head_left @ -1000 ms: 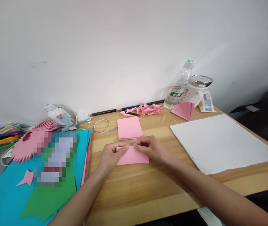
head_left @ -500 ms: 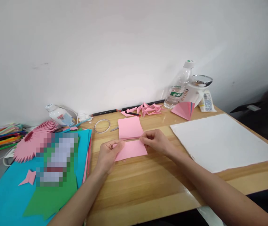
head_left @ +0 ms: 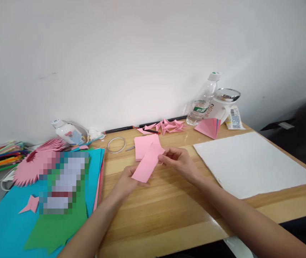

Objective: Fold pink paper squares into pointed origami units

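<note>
A folded pink sheet of paper (head_left: 146,165), now a narrow oblong, slants up to the right above the table. My right hand (head_left: 178,161) pinches its right edge between thumb and fingers. Behind the sheet's lower left end is my left hand (head_left: 127,181); the paper covers most of its fingers, and only some fingertips show below, so its grip is unclear. Just beyond lies a stack of square pink paper (head_left: 141,145), partly covered by the sheet. Scissors (head_left: 130,148) poke out at the stack's left, beside a roll of tape (head_left: 116,145).
Folded pink pieces (head_left: 169,126) and black pens (head_left: 120,129) lie along the wall. A water bottle (head_left: 199,104) and a white jug (head_left: 224,107) stand back right. White board (head_left: 255,165) lies right; blue paper (head_left: 5,222) and a pleated pink ring (head_left: 24,172) lie left.
The pink sheet has turned from lying crosswise to a steep slant, its right end lifted over the stack. My left thumb has gone from its front, and that hand is now behind it.
</note>
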The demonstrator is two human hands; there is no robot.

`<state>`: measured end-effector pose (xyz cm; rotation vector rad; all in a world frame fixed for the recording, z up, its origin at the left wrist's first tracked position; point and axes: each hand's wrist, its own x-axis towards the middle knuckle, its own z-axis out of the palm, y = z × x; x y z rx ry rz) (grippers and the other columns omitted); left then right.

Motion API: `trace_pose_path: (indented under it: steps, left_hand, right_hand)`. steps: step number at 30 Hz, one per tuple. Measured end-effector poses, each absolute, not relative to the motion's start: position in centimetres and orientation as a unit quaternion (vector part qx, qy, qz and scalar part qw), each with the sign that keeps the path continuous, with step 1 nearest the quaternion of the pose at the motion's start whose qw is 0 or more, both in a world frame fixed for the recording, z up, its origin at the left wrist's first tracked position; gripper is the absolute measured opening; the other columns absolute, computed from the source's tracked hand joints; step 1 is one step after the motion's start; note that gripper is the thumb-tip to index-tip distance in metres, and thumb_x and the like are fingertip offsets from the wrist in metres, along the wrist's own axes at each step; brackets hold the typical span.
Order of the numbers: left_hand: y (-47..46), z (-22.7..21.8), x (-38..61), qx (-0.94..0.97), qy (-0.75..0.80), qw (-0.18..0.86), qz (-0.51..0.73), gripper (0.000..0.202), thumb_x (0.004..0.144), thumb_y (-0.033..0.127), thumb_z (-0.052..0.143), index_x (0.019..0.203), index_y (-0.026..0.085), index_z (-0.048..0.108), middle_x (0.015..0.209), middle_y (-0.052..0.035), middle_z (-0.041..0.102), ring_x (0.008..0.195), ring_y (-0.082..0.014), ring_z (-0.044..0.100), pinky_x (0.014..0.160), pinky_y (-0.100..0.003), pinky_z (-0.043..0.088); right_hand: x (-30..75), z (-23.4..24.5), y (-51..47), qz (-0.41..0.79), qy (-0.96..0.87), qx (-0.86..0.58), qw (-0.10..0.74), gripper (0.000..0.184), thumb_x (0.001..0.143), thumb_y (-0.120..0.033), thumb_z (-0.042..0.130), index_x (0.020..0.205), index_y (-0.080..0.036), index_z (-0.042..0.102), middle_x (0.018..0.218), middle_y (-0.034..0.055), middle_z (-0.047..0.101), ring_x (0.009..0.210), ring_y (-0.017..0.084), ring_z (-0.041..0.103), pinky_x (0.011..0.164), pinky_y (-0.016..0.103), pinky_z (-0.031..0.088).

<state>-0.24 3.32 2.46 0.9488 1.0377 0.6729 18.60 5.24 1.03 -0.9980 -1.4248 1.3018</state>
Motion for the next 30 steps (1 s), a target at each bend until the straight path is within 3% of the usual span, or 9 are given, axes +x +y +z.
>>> trace_pose_path:
  steps: [2, 6, 11, 15, 20, 25, 30]
  left_hand:
    - [3.2, 2.2, 0.0, 0.460, 0.494, 0.649, 0.351, 0.037, 0.063, 0.044, 0.070, 0.080, 0.011, 0.071, 0.081, -0.0121, 0.070, 0.078, -0.0247, 0.065, 0.063, -0.030, 0.051]
    - [3.3, 2.2, -0.1, 0.458, 0.487, 0.623, 0.406, 0.067, 0.075, 0.069, 0.040, 0.087, 0.010, 0.070, 0.078, -0.0124, 0.071, 0.077, -0.0246, 0.064, 0.061, -0.029, 0.048]
    - [3.1, 2.0, -0.3, 0.522, 0.497, 0.584, 0.373, 0.039, 0.070, 0.049, 0.064, 0.082, 0.012, 0.071, 0.068, -0.0064, 0.070, 0.060, -0.0185, 0.062, 0.055, -0.026, 0.045]
    - [3.0, 1.7, -0.2, 0.503, 0.484, 0.609, 0.376, 0.030, 0.073, 0.042, 0.064, 0.078, 0.013, 0.071, 0.067, -0.0054, 0.070, 0.058, -0.0180, 0.062, 0.057, -0.027, 0.046]
    - [3.0, 1.7, -0.1, 0.477, 0.476, 0.633, 0.381, 0.031, 0.072, 0.042, 0.065, 0.081, 0.013, 0.071, 0.070, -0.0061, 0.070, 0.060, -0.0191, 0.064, 0.056, -0.027, 0.047]
    - [3.0, 2.2, 0.2, 0.419, 0.432, 0.704, 0.378, 0.046, 0.079, 0.051, 0.053, 0.098, 0.011, 0.066, 0.089, -0.0125, 0.070, 0.073, -0.0235, 0.066, 0.062, -0.031, 0.050]
    - [3.0, 2.7, 0.3, 0.407, 0.402, 0.735, 0.365, 0.043, 0.078, 0.046, 0.058, 0.106, 0.013, 0.062, 0.099, -0.0138, 0.067, 0.077, -0.0234, 0.066, 0.071, -0.034, 0.050]
  right_hand:
    - [18.7, 1.3, 5.3, 0.523, -0.575, -0.424, 0.464, 0.027, 0.072, -0.041, 0.063, 0.064, -0.016, 0.057, 0.061, -0.0006, 0.057, 0.056, 0.010, 0.050, 0.056, 0.024, 0.043]
    - [18.6, 1.5, 5.3, 0.519, -0.573, -0.442, 0.455, 0.033, 0.070, -0.043, 0.063, 0.057, -0.017, 0.050, 0.054, -0.0030, 0.050, 0.051, 0.008, 0.044, 0.052, 0.023, 0.039]
    - [18.3, 1.0, 5.3, 0.550, -0.558, -0.423, 0.455, 0.031, 0.069, -0.041, 0.065, 0.059, -0.016, 0.051, 0.053, -0.0039, 0.050, 0.048, 0.008, 0.045, 0.050, 0.022, 0.038]
    - [18.2, 0.9, 5.3, 0.574, -0.542, -0.412, 0.455, 0.031, 0.069, -0.043, 0.066, 0.063, -0.016, 0.053, 0.055, -0.0030, 0.055, 0.049, 0.008, 0.049, 0.051, 0.023, 0.042]
    - [18.0, 0.9, 5.2, 0.589, -0.531, -0.412, 0.449, 0.033, 0.069, -0.046, 0.066, 0.064, -0.016, 0.052, 0.054, -0.0023, 0.057, 0.048, 0.009, 0.052, 0.051, 0.023, 0.044]
    - [18.0, 0.7, 5.2, 0.599, -0.528, -0.406, 0.444, 0.033, 0.073, -0.046, 0.062, 0.067, -0.016, 0.052, 0.055, -0.0023, 0.058, 0.047, 0.008, 0.052, 0.051, 0.022, 0.044]
    - [18.0, 0.4, 5.3, 0.598, -0.534, -0.393, 0.450, 0.031, 0.076, -0.046, 0.060, 0.077, -0.016, 0.055, 0.057, -0.0026, 0.057, 0.049, 0.009, 0.054, 0.052, 0.023, 0.046]
